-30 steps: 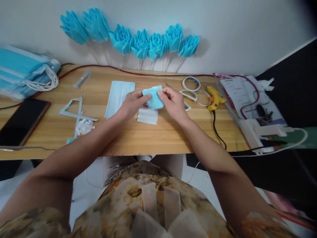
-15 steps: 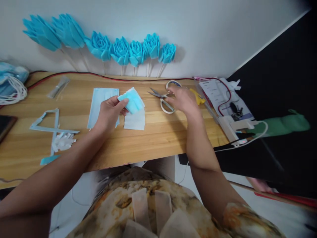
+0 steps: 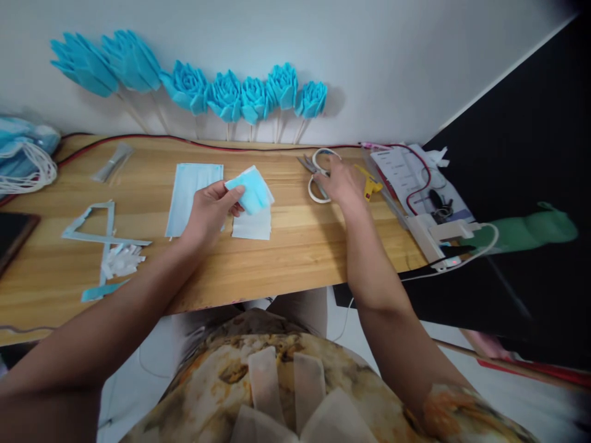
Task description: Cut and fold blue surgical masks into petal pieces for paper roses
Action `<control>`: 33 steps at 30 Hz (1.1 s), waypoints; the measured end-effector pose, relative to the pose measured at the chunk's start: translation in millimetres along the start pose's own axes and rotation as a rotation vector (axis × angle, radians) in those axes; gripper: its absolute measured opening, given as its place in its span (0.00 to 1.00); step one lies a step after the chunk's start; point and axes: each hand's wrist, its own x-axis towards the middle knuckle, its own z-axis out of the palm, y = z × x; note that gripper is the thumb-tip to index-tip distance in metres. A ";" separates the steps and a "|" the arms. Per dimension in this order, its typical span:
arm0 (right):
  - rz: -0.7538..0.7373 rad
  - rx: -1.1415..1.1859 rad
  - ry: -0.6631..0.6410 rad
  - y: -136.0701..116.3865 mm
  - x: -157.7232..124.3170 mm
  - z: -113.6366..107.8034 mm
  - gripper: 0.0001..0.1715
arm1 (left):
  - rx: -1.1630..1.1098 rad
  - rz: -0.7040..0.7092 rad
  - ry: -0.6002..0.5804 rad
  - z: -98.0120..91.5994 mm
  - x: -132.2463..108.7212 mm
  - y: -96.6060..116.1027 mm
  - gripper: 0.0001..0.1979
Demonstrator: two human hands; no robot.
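Observation:
My left hand (image 3: 213, 206) pinches a small light-blue piece of mask fabric (image 3: 252, 192) between thumb and fingers, raised over the table. Under it lies a white fabric piece (image 3: 252, 226), partly covered. A flat blue face mask (image 3: 191, 191) rests on the wood beside that hand, its lower right part hidden by my wrist. Over to the right, my right hand (image 3: 342, 178) has its fingers closed at the white handles of a pair of scissors (image 3: 318, 176). The blades point up and left, slightly apart. A yellow glue gun (image 3: 370, 184) lies just right of this hand, partly hidden.
Several blue fabric flowers (image 3: 226, 95) on sticks lean against the wall. Blue strips (image 3: 108, 240) and white scraps (image 3: 124, 260) lie at left, near a dark device (image 3: 16, 240). On the right are papers (image 3: 401, 172), a power strip (image 3: 427, 237) and cables.
The scissors have shifted right and turned, with their blades closer together, as my right hand's fingers closed at the handles. My left hand still holds the blue fabric piece in nearly the same place.

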 end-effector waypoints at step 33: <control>-0.324 1.114 -0.229 -73.8 -44.4 31.6 0.33 | 0.066 0.010 -0.106 -2.1 -3.7 9.8 0.16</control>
